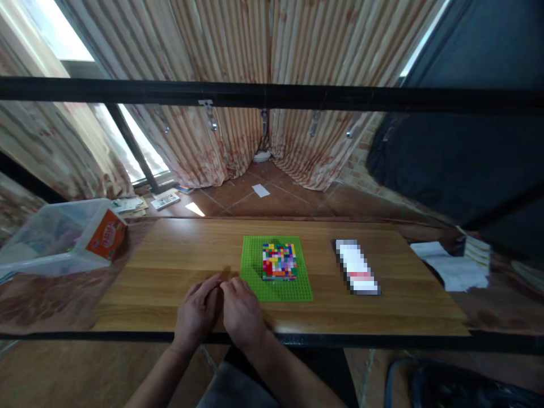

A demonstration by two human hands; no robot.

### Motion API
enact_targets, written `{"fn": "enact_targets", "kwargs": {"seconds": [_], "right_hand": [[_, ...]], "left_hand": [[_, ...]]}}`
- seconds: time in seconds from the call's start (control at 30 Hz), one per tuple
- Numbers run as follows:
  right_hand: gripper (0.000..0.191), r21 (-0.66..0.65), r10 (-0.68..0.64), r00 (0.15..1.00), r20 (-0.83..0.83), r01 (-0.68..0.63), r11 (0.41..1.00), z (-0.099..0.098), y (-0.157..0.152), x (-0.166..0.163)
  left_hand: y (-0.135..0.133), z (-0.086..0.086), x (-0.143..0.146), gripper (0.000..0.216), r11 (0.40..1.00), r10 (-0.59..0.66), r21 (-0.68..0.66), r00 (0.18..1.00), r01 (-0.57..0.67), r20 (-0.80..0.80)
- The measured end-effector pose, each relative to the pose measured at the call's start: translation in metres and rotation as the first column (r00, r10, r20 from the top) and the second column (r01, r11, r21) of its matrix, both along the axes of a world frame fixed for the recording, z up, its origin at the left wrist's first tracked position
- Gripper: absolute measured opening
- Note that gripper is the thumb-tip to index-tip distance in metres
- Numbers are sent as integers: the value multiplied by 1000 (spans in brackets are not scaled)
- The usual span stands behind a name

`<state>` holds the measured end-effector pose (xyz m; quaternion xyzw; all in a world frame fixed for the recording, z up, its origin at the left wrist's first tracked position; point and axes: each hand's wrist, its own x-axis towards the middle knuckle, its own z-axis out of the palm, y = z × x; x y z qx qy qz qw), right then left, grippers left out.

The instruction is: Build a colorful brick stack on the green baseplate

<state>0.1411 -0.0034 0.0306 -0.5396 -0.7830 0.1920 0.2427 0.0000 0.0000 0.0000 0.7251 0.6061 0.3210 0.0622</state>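
My left hand and my right hand meet at the fingertips over the wooden table, just left of the green baseplate. Fingers of both hands are curled and pinched together. Whatever sits between them, if anything, is too small or hidden to make out. On the baseplate stands a square block build of many small toy bricks in red, yellow, blue, white, purple and orange. Neither hand touches this build.
The wooden table has a dark front edge. A phone with a blurred screen lies right of the baseplate. At far left is a clear plastic bin with an orange label. Papers lie at the right, and a black bar crosses beyond.
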Motion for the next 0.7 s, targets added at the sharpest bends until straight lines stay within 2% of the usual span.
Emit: {"fn": "enact_targets", "kwargs": {"seconds": [0.17, 0.37, 0.7], "right_hand": [[22, -25, -11, 997, 75, 13, 1000, -6, 8, -13], [18, 6, -55, 998, 43, 55, 998, -13, 10, -18], [19, -47, -80, 990, 120, 86, 995, -9, 14, -22]], "left_hand": [[1, -1, 0, 34, 1000, 5, -20, 1000, -5, 1], [1, -4, 0, 33, 1000, -7, -15, 1000, 7, 0], [0, -8, -2, 38, 999, 12, -43, 999, -10, 53]]}}
